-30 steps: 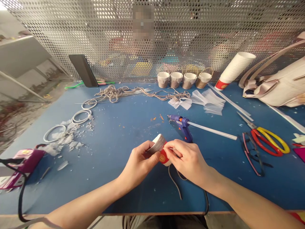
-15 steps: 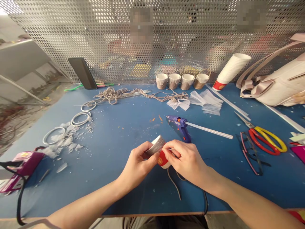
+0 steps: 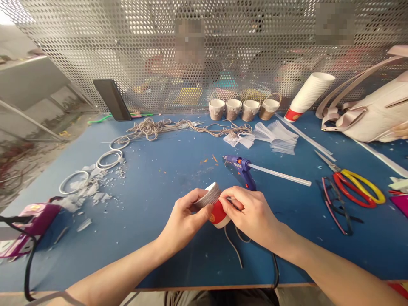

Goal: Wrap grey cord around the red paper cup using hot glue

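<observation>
A red and white paper cup (image 3: 218, 214) is tilted over the front middle of the blue table, its upper part wrapped in rows of grey-brown cord (image 3: 208, 198). My left hand (image 3: 188, 214) is closed around the wrapped end, thumb across the near side. With thumb and forefinger, my right hand (image 3: 245, 208) pinches the cord against the cup's right side. A loose cord end (image 3: 234, 246) hangs below the cup. Just beyond my hands lies a blue glue gun (image 3: 242, 168) with a long clear glue stick in its back.
Several small cord-wrapped cups with handles (image 3: 233, 109) line the perforated metal screen (image 3: 153, 55), near a stack of paper cups (image 3: 310, 95). Scissors (image 3: 358, 187) and eyeglasses (image 3: 336, 206) lie right. Tangled cord (image 3: 149, 127), white rings (image 3: 109, 159) and a phone (image 3: 112, 100) are left. People are behind the screen.
The cup has turned slightly in my left hand, so its printed logo has shifted left and more red shows. My right hand still pinches the cord.
</observation>
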Motion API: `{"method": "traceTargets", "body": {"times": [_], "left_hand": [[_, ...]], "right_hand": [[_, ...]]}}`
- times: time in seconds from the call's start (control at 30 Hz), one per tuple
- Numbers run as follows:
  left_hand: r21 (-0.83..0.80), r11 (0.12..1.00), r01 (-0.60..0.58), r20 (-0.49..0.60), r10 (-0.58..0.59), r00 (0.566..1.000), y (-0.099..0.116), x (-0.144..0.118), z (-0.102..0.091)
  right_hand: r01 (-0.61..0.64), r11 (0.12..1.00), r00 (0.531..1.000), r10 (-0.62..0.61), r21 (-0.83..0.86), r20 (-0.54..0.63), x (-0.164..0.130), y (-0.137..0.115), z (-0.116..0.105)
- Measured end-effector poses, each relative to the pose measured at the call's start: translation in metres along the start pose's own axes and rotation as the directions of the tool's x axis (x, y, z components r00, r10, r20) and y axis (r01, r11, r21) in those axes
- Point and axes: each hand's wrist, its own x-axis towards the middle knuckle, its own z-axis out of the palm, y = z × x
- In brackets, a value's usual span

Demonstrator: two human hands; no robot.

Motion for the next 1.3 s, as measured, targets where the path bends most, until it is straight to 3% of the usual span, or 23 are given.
{"method": "traceTargets", "body": {"times": [0.5, 0.77, 1.0, 1.3], "left_hand": [[-0.072, 0.997, 0.037, 0.091, -0.031, 0.995, -0.0054, 0.0030, -0.0049], [-0.120, 0.990, 0.072, 0.088, -0.062, 0.994, -0.0018, 0.0036, -0.0042], [-0.066, 0.996, 0.053, 0.064, -0.049, 0.997, -0.0022, 0.0034, -0.0051], [-0.170, 0.984, 0.056, 0.131, -0.034, 0.991, -0.0048, 0.0039, -0.0048]], "right_hand": [[0.003, 1.000, 1.000, -0.003, -0.016, -0.013, -0.0002, 0.0018, -0.0005], [0.008, 1.000, 1.000, -0.008, -0.022, -0.005, 0.0003, 0.0039, -0.0025], [0.000, 1.000, 1.000, 0.000, 0.004, -0.003, 0.0005, 0.0034, -0.0040], [-0.036, 0.999, 0.998, 0.033, 0.040, 0.061, 0.0000, -0.0003, -0.0050]]}}
